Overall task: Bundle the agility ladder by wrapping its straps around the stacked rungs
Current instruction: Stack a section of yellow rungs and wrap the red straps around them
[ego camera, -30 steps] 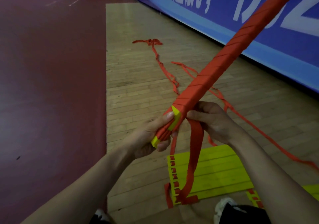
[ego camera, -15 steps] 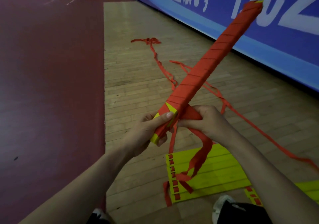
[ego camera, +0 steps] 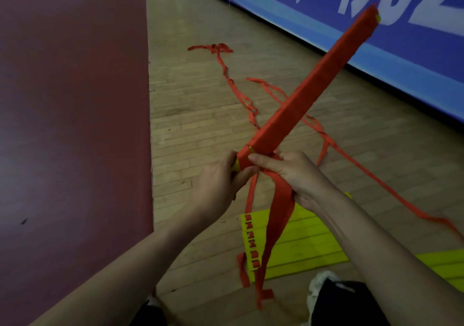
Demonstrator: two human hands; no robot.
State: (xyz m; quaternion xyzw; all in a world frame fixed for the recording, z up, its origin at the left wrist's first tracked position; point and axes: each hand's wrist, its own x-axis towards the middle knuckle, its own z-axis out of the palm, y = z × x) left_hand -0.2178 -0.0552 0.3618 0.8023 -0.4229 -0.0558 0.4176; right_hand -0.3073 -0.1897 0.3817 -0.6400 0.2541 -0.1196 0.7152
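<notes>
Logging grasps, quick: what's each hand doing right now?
Left hand: grips the near end of the wrapped rung bundle.
Right hand: pinches the loose red strap against the bundle.

The place is recognised as an indoor sports hall. A floor of pale wooden strips (ego camera: pixel 200 129) is seen, bordered by a dark red painted zone (ego camera: pixel 75 124), as is used on courts. Along the edge, a long blue banner (ego camera: pixel 324 1) with large white characters is hung low. Training gear is laid on the boards: flat yellow rungs (ego camera: pixel 308 240) of an agility ladder and its loose red straps (ego camera: pixel 218 48).
</notes>
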